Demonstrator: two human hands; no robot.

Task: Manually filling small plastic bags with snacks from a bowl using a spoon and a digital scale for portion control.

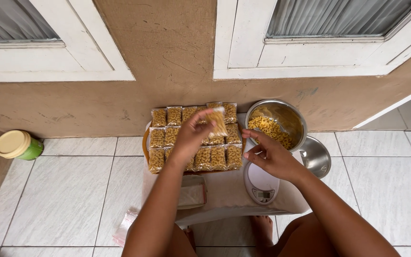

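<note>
The left hand (191, 135) pinches a small clear bag of pasta (216, 121) between thumb and fingers, holding it just above the rows of filled pasta bags (200, 154) lying on a tray (144, 143) on the small desk (224, 195). The right hand (269, 154) hovers over a white kitchen scale (261, 185), fingers loosely curled and holding nothing. Beside it stand a steel bowl of loose pasta (277, 126) and a steel lid (316, 157); a green jar (19, 145) sits well apart on the tiled floor (63, 200).
</note>
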